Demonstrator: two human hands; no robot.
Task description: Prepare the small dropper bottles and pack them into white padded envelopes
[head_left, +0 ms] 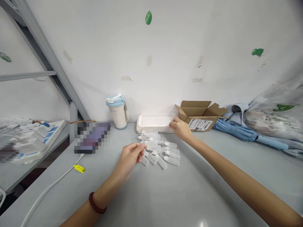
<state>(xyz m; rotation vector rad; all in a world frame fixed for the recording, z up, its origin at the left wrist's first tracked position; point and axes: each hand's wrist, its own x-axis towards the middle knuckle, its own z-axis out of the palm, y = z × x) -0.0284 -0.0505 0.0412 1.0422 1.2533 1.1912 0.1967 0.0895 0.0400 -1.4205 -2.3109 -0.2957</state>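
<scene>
Several small translucent squeeze bottles (162, 162) with looped cap straps lie in a loose pile on the grey table. My left hand (131, 156) is at the pile's left side, thumb and fingers pinched together; what they hold, if anything, is hidden. Behind the bottles sits a stack of shallow white trays (156, 121). At the stack's right end my right hand (181, 128) is closed, with thumb and forefinger pinching the edge of the top tray. Its other fingers are curled in.
An open cardboard box (201, 116) stands right of the trays, beside a folded blue umbrella (239, 130) and plastic bags (276, 110). Leftward are a lidded cup (117, 113), a pixelated device (93, 138) with a white cable (54, 184), and power strips (44, 138).
</scene>
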